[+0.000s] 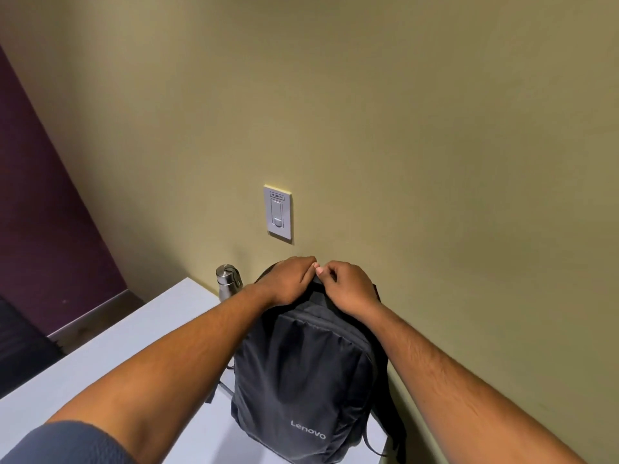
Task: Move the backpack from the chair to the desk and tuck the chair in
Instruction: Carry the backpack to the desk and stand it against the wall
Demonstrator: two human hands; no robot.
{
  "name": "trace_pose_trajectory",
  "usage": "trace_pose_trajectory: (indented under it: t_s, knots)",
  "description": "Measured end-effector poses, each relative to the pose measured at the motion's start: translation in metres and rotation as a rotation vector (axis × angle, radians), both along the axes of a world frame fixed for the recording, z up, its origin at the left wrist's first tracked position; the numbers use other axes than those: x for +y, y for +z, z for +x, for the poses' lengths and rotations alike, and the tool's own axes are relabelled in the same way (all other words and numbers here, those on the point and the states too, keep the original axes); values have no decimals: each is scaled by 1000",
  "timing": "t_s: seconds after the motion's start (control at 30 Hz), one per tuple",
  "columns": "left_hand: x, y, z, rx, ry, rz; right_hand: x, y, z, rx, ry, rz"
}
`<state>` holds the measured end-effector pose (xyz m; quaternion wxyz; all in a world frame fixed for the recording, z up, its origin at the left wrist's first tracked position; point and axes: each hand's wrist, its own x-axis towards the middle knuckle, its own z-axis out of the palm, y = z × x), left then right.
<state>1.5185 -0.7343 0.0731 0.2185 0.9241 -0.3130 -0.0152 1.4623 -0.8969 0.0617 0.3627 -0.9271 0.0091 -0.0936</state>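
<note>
A dark grey backpack (pixel 301 373) with a Lenovo logo stands upright on the white desk (pixel 110 349), leaning against the wall. My left hand (pixel 288 279) and my right hand (pixel 348 286) both rest on its top, fingers curled around the top handle, thumbs nearly touching. The chair is mostly out of view; only a dark shape (pixel 20 343) at the far left edge may be part of it.
A steel water bottle (pixel 228 281) stands on the desk against the wall, just left of the backpack. A white wall switch plate (pixel 278 212) is above the backpack. The yellow-green wall runs along the desk's far edge; a dark purple wall is at left.
</note>
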Motion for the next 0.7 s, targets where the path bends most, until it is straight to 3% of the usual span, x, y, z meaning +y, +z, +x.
trace_pose_trajectory:
  t_s: [0.17, 0.4, 0.7]
  knots:
    - [9, -18, 8, -84, -65, 112, 3, -21, -1, -116, 28, -256]
    - [7, -24, -4, -274, 57, 275, 2, -27, 0, -153, 67, -322]
    - [25, -30, -37, -121, 107, 226, 3, -15, -17, -44, 130, -328]
